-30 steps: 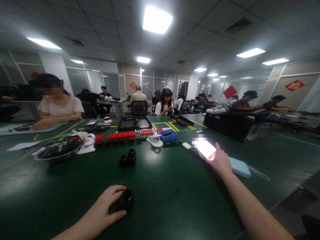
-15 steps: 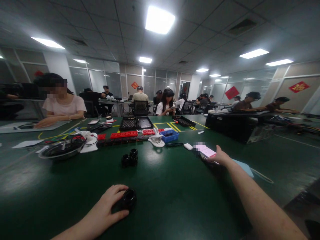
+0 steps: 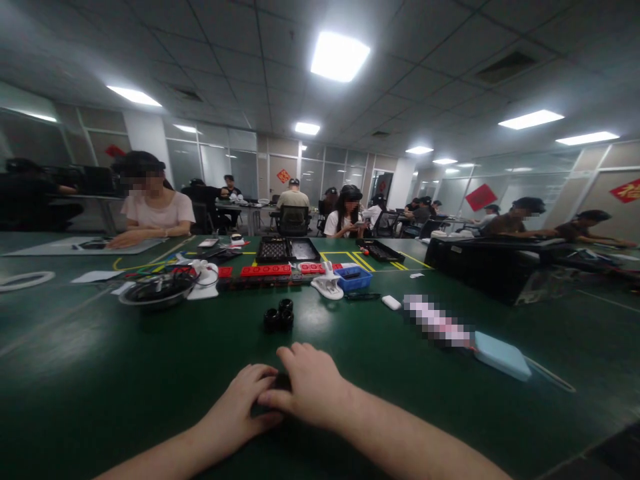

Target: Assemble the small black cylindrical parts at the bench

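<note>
Near the front of the green table (image 3: pixel 165 373), my two hands come together over a round black hollow piece (image 3: pixel 283 382), which they hide almost wholly. My left hand (image 3: pixel 245 402) grips it from the left, thumb at the near side. From the right, my right hand (image 3: pixel 313 385) curls over it, its thumb touching the left fingers. Just beyond the hands stand several similar round black pieces (image 3: pixel 279 318), grouped tightly. A phone-like flat thing (image 3: pixel 435 321), blurred out, lies to the right, with a light blue case (image 3: pixel 501 355) beside it.
Farther back are a metal bowl of dark cables (image 3: pixel 155 293), a red strip of blocks (image 3: pixel 265 271), a white stand (image 3: pixel 327 287), a blue tray (image 3: pixel 354 277) and black trays (image 3: pixel 287 249). A large black case (image 3: pixel 475 267) stands right. People sit beyond.
My right hand has let go of the phone-like thing and moved left to the black piece beside my left hand. The view has shifted, so the scene sits farther right.
</note>
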### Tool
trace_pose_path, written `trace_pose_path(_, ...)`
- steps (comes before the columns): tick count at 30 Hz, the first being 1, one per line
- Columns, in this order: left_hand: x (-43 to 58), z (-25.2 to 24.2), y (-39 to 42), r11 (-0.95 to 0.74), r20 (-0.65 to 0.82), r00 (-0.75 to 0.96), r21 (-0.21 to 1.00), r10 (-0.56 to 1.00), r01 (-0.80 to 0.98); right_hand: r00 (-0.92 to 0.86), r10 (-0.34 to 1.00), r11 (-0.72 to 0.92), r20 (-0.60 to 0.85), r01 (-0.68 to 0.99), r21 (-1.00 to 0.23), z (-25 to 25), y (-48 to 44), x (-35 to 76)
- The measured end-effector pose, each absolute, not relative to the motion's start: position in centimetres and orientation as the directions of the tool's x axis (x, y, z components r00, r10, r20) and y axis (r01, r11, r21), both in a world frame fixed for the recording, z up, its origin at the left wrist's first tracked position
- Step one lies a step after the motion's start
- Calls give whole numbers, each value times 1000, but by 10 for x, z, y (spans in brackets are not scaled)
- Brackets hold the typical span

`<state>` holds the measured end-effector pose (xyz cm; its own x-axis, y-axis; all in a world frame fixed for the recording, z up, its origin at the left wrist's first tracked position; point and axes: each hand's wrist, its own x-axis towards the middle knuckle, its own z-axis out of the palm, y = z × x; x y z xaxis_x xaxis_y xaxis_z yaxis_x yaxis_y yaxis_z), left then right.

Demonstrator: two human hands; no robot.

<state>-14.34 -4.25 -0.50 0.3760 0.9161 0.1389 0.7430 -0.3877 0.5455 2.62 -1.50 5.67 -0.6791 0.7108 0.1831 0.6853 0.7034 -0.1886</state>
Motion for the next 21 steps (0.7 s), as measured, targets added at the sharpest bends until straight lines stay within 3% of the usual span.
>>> trace_pose_path(4, -145, -6, -44, -419, 177, 387, 535, 905, 733, -661, 746, 665, 80, 736, -126, 42, -25, 9)
trace_pose_path(10, -148, -7, -43, -409, 185, 370, 538, 911, 738, -783, 605, 749, 142, 499, -436, 46, -18, 32)
trace_pose_path(14, -149, -9, -44, -413, 213, 356, 535, 910, 737, -673, 713, 646, 199, 518, -561, 46, -12, 39)
trace_pose_path(21, -150, -10, -46, -425, 232, 357, 542, 905, 725, -611, 784, 568, 111, 633, -525, 27, -14, 26)
